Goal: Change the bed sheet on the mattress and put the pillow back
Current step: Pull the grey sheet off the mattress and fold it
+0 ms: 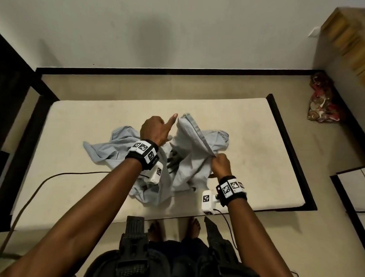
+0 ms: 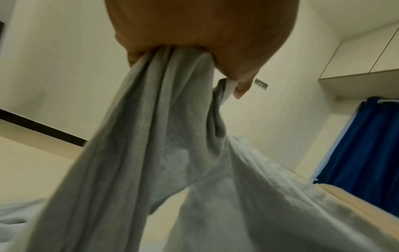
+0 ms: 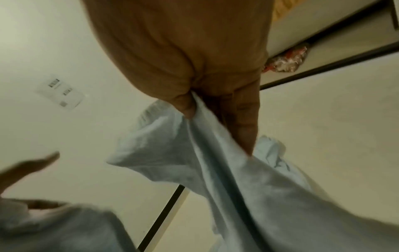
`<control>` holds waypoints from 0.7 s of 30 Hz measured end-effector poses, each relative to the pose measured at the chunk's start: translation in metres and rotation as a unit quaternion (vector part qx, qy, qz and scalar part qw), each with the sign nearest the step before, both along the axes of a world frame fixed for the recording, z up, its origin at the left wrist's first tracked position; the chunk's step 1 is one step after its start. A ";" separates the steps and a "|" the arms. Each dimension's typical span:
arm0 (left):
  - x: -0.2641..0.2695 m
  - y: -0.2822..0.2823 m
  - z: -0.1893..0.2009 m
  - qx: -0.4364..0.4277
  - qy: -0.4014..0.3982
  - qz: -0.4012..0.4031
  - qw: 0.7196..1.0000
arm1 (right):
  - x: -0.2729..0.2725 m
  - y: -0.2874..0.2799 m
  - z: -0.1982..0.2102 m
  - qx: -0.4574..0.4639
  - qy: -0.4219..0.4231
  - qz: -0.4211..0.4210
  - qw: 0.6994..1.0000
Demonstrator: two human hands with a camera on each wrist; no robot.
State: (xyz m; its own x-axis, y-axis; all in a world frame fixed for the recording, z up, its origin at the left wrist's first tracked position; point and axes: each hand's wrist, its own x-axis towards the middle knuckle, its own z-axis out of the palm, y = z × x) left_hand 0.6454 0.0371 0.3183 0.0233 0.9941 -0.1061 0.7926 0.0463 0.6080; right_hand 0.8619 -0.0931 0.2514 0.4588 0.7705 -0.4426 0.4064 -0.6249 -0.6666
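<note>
Head view: crumpled pale-blue sheet (image 1: 189, 159) lies mid-mattress (image 1: 74, 122), toward its near edge. Left hand (image 1: 155, 130) and right hand (image 1: 221, 164) each lift a gathered fold.

Left wrist view: fingers clench bunched, draping cloth.

Right wrist view: thumb (image 3: 183, 105) pinches a hemmed edge.

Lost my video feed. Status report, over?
Left hand and right hand both grip crumpled light blue bed sheet. Sheet bunched mid bare cream mattress, not spread. Nothing in the way.
</note>
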 end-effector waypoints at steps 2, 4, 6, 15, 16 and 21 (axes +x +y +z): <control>-0.014 -0.007 -0.016 -0.046 0.074 0.017 0.996 | 0.007 -0.004 0.018 -0.033 -0.059 0.020 0.998; -0.029 -0.014 -0.035 -0.109 0.100 0.003 0.989 | 0.014 -0.006 0.031 -0.017 -0.036 0.019 0.999; -0.041 -0.019 -0.049 -0.156 0.094 -0.012 0.983 | 0.014 -0.006 0.040 0.012 0.056 0.006 0.998; -0.027 -0.055 -0.033 -0.175 -0.244 -0.047 0.953 | -0.010 0.001 0.051 0.032 0.552 -0.280 0.785; -0.025 -0.058 -0.035 -0.183 -0.261 -0.077 0.945 | -0.014 0.004 0.053 0.031 0.566 -0.268 0.779; -0.007 -0.065 -0.025 -0.147 -0.180 -0.240 0.943 | -0.033 0.021 0.070 0.032 0.564 -0.169 0.807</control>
State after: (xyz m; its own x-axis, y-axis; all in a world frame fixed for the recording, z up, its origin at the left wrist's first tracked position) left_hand 0.6386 -0.0282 0.2933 0.5497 0.7892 -0.2740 0.5097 -0.0570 0.8585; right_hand 0.8290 -0.0720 0.3211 -0.0200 0.7242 -0.6893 -0.6691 -0.5220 -0.5290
